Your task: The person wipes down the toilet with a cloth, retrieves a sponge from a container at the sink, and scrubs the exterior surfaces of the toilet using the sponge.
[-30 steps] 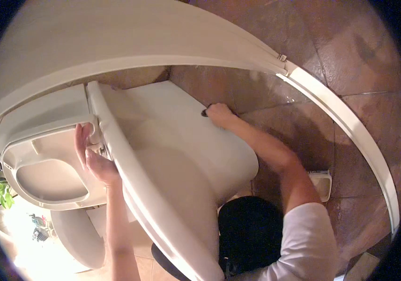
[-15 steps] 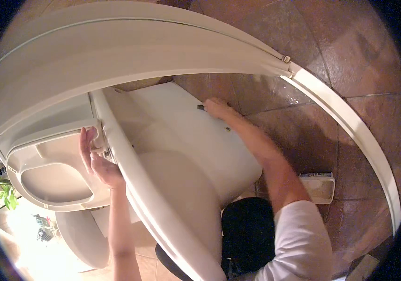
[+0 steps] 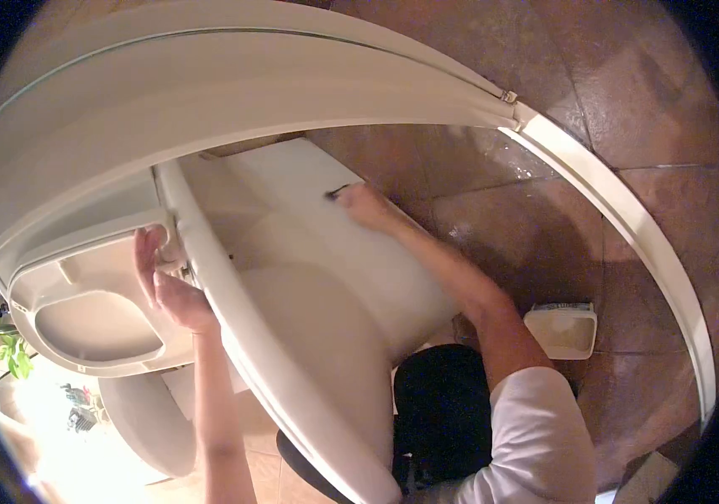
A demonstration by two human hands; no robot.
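My right hand [image 3: 365, 207] is closed round a small dark-tipped tool [image 3: 333, 194], perhaps a brush; its kind is too small to make out. The tool's tip is at the surface of a broad smooth white panel [image 3: 326, 252], near its far edge. My left hand [image 3: 176, 290] has its fingers stretched out and bent a little, and its wrist lies along the long raised white rim [image 3: 246, 336]. Beside that hand is a cream moulded piece [image 3: 95, 281] with a rounded recess. No object shows in the left hand.
A large curved cream wall [image 3: 233, 84] arches across the top, continuing into a curved white rail [image 3: 628, 210] on the right. A white plastic tub [image 3: 561, 332] stands on brown floor tiles [image 3: 536, 235]. A green plant [image 3: 15, 353] sits at the far left.
My right hand has moved left with the dark-tipped tool, further onto the white panel. My left hand stays nearly where it was. The view has shifted slightly.
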